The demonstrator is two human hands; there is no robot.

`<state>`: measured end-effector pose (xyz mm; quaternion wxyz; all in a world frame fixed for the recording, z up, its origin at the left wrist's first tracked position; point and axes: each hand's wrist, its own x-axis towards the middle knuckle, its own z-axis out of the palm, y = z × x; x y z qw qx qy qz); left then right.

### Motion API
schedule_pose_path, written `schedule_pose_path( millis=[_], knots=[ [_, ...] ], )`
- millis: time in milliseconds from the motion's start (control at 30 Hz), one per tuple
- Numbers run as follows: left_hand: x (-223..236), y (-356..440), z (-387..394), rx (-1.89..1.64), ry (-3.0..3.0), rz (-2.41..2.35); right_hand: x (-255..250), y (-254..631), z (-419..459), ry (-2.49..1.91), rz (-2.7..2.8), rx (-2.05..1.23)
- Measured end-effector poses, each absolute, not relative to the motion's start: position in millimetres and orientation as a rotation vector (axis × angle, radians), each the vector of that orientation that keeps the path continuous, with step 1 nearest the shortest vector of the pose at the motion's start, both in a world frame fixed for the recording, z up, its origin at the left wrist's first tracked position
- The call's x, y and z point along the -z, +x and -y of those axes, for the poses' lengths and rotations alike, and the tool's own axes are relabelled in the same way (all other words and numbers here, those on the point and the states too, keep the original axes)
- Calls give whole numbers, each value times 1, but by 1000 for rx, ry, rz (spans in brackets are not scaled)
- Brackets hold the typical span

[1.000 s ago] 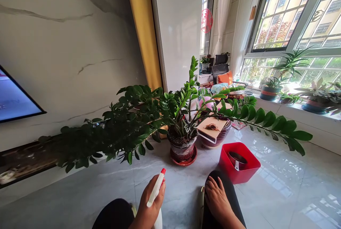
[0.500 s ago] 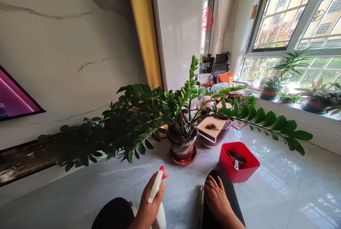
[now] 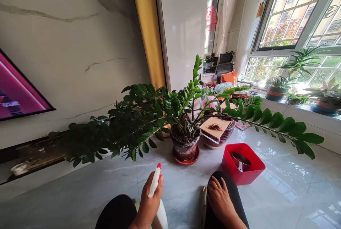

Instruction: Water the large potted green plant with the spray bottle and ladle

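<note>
My left hand (image 3: 150, 199) is wrapped round the neck of a white spray bottle (image 3: 154, 183) with a red nozzle, its body partly hidden below the hand. The nozzle points forward at a large potted plant (image 3: 183, 115) with long leafy stems spreading left and right. Its dark pot (image 3: 185, 147) stands on a reddish-brown saucer (image 3: 195, 158) on the floor, a little beyond the bottle. My right hand (image 3: 220, 196) lies flat on my right knee, fingers spread, holding nothing.
A red square bin (image 3: 243, 175) with a metal-handled pan (image 3: 241, 161) inside stands by my right knee. Behind it, a board (image 3: 213, 126) with a clump of brown matter rests on a ribbed pot (image 3: 229, 133). Potted plants (image 3: 277, 90) line the windowsill. A screen (image 3: 23, 97) hangs at left.
The view has turned slightly left, so the scene sits further right. My left hand has turned the spray bottle a little leftward relative to the plant. My right hand stays on the knee.
</note>
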<state>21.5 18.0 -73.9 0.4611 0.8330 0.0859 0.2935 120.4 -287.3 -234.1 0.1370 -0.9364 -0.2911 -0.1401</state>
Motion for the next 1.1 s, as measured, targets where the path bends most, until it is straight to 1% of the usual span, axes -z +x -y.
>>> schedule_pose_path(
  millis=[333,567,1100],
  knots=[
    [62,16,-13,-710,1907,-250,235,123,288,-2700,874,421],
    [50,16,-16,-811,1916,-279,245,126,290,-2692,878,410],
    [59,21,-19,-822,1833,-370,251,127,291,-2682,898,440]
  ],
)
